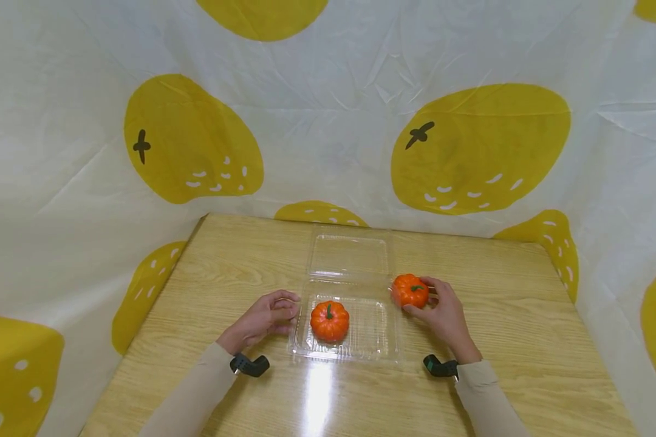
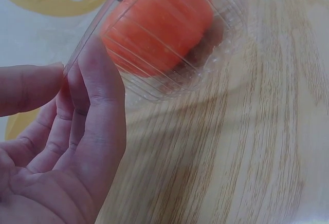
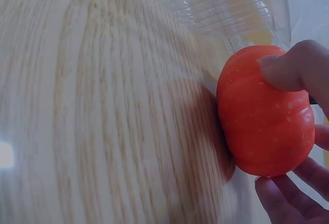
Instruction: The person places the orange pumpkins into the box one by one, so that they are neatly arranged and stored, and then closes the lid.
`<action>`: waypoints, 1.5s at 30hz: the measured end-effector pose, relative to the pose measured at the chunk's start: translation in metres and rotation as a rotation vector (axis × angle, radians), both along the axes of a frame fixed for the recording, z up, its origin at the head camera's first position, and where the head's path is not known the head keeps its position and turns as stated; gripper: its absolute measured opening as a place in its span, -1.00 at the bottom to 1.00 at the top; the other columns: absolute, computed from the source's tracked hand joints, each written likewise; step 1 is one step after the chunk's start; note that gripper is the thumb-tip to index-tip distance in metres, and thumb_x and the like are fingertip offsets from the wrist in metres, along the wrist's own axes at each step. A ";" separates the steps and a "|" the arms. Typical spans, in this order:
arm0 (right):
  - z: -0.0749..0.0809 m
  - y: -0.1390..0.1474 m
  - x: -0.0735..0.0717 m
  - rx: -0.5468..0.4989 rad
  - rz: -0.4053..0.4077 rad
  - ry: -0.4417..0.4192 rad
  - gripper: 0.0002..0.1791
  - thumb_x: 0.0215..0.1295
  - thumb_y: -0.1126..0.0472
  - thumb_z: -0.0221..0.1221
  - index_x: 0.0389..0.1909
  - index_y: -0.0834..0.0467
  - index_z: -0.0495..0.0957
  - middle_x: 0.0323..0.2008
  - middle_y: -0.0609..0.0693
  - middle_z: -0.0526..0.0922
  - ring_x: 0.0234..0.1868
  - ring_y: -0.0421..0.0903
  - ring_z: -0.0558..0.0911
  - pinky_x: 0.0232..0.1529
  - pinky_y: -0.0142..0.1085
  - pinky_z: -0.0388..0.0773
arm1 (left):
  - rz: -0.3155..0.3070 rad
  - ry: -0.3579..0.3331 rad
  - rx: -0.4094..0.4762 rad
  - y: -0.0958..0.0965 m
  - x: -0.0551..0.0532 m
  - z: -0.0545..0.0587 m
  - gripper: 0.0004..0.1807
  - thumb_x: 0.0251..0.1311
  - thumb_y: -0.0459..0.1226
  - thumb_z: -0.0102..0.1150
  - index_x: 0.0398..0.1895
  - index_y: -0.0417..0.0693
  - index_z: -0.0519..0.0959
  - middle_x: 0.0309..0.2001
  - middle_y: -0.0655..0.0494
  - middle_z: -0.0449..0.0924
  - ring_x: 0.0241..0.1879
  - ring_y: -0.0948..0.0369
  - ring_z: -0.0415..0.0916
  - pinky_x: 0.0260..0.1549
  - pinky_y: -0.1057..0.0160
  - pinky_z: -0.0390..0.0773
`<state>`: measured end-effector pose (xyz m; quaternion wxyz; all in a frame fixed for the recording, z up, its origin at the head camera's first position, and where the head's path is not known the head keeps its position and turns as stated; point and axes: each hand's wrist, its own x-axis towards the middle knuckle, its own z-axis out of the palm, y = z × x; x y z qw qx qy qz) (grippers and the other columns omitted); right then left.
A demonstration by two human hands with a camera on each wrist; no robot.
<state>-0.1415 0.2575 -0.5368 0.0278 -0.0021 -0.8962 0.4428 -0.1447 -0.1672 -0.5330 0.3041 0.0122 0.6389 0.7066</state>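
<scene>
A clear plastic clamshell container lies open on the table, its lid folded back toward the far edge. One small orange pumpkin with a green stem sits in the left part of its base. My left hand pinches the container's left rim between thumb and fingers, as the left wrist view shows. With my right hand I hold a second orange pumpkin just right of the container. In the right wrist view the thumb presses on that pumpkin's side and fingertips touch its opposite side.
The wooden table extends on both sides of the container. A white cloth printed with big yellow fruit hangs behind and beside it. Dark straps sit on both wrists.
</scene>
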 end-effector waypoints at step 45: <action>0.045 0.012 0.016 -0.020 -0.006 0.074 -0.16 0.15 0.09 0.53 0.39 0.21 0.39 0.32 0.21 0.44 0.28 0.18 0.52 0.06 -0.74 0.46 | -0.011 0.025 0.001 0.001 0.003 0.000 -0.49 0.44 -0.36 0.18 0.35 -0.36 0.30 -0.14 0.12 0.59 -0.21 0.27 0.60 -0.21 0.29 0.76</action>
